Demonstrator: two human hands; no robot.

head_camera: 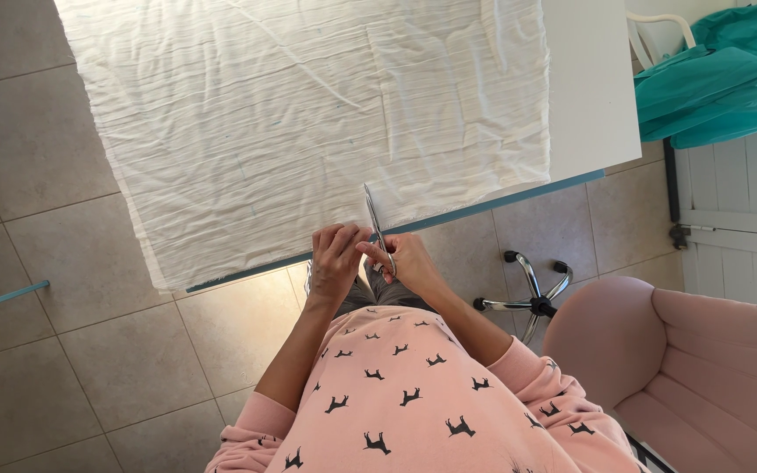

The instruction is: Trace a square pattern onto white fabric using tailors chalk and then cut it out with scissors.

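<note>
Beige floor tiles (37,158) spread out under a white table (589,88) that fills the top of my view. Across most of it lies a wrinkled white cloth (265,123), its near edge hanging just over the table's blue-edged front, right above my hands.

At that near edge I hold a pair of scissors (375,223) in my right hand (409,263). My fingers are curled through the handles, and the blades point away from me, up onto the cloth, close together as far as I can tell. The tip rests just inside the cloth's border, beside a fold line that runs up the fabric.

My left hand (336,258) sits just beside the right one, touching it, fingers bent and closed around the edge of the cloth next to the blades. Both hands meet at the table's front, a little right of the cloth's middle.

Below them are my forearms and my pink sweatshirt (413,394) printed with small dark animal shapes. To my right stands a pink padded chair (694,368), its metal wheeled base (532,298) showing on the tiles under the table. Farther off in the upper right corner, teal fabric (720,79) is draped over a white chair (659,26), in front of a white panelled door (738,228).
</note>
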